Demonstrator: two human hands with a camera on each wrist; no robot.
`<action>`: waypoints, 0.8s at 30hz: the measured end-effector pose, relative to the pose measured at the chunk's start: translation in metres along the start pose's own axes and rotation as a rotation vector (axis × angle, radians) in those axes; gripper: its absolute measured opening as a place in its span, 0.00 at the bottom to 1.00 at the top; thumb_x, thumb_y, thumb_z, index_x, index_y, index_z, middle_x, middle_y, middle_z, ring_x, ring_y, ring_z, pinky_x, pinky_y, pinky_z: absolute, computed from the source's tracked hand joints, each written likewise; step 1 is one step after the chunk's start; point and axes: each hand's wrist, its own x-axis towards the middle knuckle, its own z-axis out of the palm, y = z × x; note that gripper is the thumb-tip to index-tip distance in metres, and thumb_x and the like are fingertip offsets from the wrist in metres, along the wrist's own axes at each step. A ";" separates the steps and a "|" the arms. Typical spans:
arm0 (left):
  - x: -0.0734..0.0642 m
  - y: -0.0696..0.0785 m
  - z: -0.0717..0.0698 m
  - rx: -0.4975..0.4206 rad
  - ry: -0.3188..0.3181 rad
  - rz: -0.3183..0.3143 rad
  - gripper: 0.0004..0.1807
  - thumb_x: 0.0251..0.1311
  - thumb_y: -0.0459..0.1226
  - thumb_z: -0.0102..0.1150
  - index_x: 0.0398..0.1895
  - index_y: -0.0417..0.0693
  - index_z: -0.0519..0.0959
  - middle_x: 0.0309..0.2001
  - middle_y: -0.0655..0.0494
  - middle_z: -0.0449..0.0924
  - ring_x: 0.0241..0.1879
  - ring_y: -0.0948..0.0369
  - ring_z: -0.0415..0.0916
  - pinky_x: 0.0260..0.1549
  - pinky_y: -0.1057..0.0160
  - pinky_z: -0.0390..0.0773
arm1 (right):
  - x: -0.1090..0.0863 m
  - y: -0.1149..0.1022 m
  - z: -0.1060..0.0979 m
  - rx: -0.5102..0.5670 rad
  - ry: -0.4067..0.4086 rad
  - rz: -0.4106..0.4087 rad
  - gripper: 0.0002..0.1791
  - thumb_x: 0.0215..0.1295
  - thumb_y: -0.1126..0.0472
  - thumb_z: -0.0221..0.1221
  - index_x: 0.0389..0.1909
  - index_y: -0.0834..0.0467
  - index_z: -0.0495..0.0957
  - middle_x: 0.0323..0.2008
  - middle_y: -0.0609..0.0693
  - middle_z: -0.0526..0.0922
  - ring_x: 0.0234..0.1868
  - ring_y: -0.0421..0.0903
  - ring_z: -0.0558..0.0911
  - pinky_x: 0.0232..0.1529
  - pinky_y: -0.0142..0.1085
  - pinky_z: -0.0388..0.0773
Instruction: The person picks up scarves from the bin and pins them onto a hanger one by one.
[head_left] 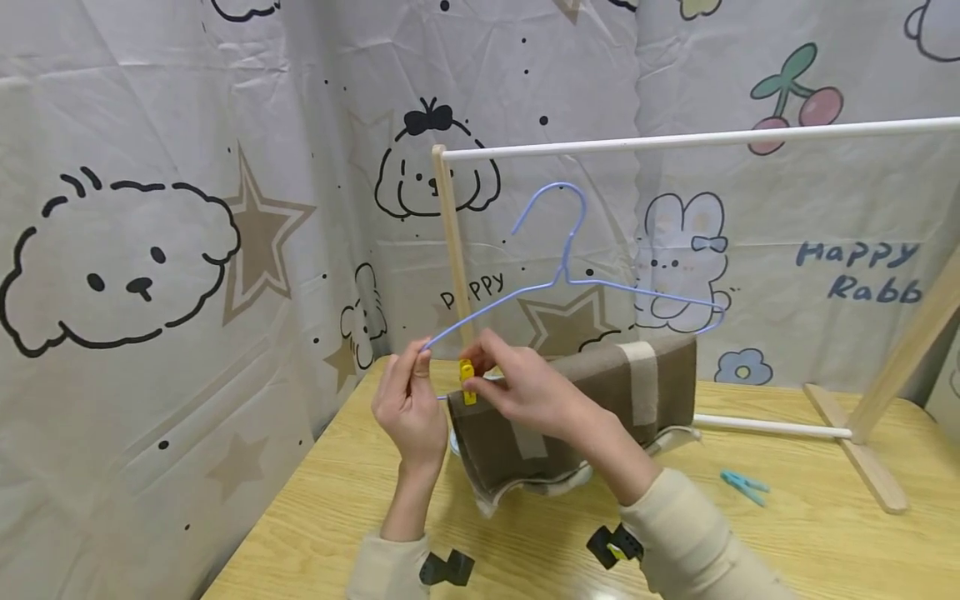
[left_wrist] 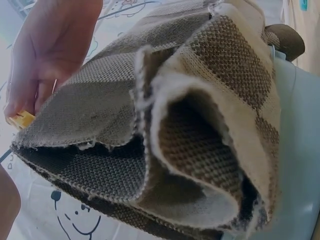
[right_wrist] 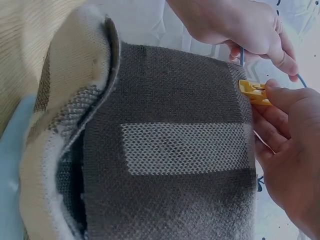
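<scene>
A thick brown and cream knitted cloth (head_left: 585, 383), perhaps a scarf, hangs folded over the lower bar of a blue wire hanger (head_left: 517, 293). At the hanger's left corner my left hand (head_left: 411, 404) grips the wire between thumb and fingers. My right hand (head_left: 525, 383) pinches a yellow clothespin (head_left: 468, 383) at the cloth's top left edge. In the right wrist view the clothespin (right_wrist: 254, 92) has its jaws over the fold. The left wrist view looks into the cloth's layered end (left_wrist: 185, 150), with the right hand (left_wrist: 55, 45) beyond it.
A wooden rack with a white rail (head_left: 675, 140) stands behind the hanger. On the wooden table (head_left: 322, 508) a blue clothespin (head_left: 744, 487) lies to the right. Something pale blue (left_wrist: 300, 150) sits beneath the cloth. A printed curtain (head_left: 285, 125) closes off the back and left.
</scene>
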 end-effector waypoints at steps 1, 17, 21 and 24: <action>0.000 0.001 0.000 -0.002 0.011 -0.003 0.12 0.64 0.37 0.61 0.36 0.34 0.85 0.16 0.49 0.61 0.18 0.63 0.52 0.19 0.70 0.52 | -0.001 -0.001 0.000 -0.005 -0.002 0.003 0.13 0.67 0.66 0.62 0.48 0.59 0.71 0.39 0.51 0.84 0.41 0.43 0.85 0.39 0.32 0.82; 0.001 0.002 -0.005 0.008 0.032 -0.006 0.14 0.63 0.38 0.62 0.35 0.33 0.86 0.16 0.49 0.61 0.19 0.64 0.52 0.20 0.70 0.52 | -0.012 -0.006 0.011 -0.130 0.059 0.031 0.23 0.68 0.60 0.62 0.61 0.60 0.72 0.54 0.53 0.82 0.55 0.48 0.82 0.53 0.40 0.80; 0.001 0.001 -0.003 -0.006 0.012 0.008 0.12 0.63 0.36 0.62 0.36 0.33 0.85 0.16 0.49 0.60 0.18 0.63 0.52 0.20 0.70 0.52 | -0.025 -0.007 0.006 -0.169 0.172 -0.020 0.26 0.65 0.61 0.65 0.63 0.60 0.73 0.55 0.51 0.82 0.58 0.46 0.79 0.58 0.41 0.77; 0.001 -0.001 -0.001 -0.012 0.001 0.010 0.10 0.63 0.35 0.62 0.36 0.33 0.85 0.16 0.49 0.60 0.19 0.63 0.52 0.21 0.71 0.52 | -0.037 -0.007 -0.002 -0.155 0.247 -0.057 0.23 0.64 0.64 0.66 0.60 0.58 0.76 0.51 0.48 0.83 0.55 0.44 0.79 0.54 0.37 0.77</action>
